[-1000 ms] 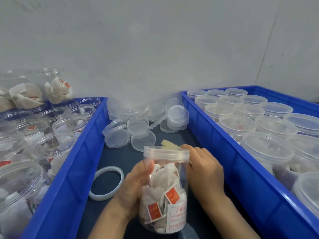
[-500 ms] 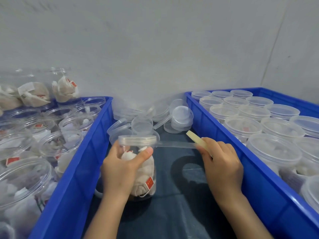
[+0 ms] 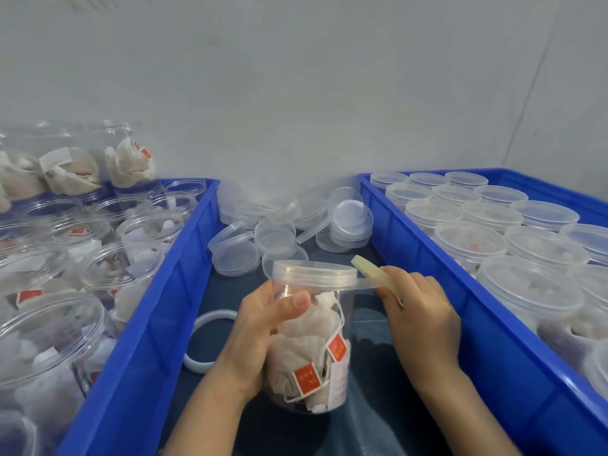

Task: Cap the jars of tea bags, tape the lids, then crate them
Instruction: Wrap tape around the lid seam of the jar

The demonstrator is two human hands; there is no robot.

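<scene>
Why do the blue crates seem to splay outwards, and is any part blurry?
Head view: the wide-angle lens bends the left crate and right crate outwards; soft, even light, faint shadows; the jars at the far left edge look smeared, the held jar sharper.

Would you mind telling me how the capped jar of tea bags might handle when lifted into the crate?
The jar is probably light: it holds only loose paper tea bags. Its smooth clear wall may be slippery, so the left hand wraps it. Being tall and narrow, it could tip if nudged.
</scene>
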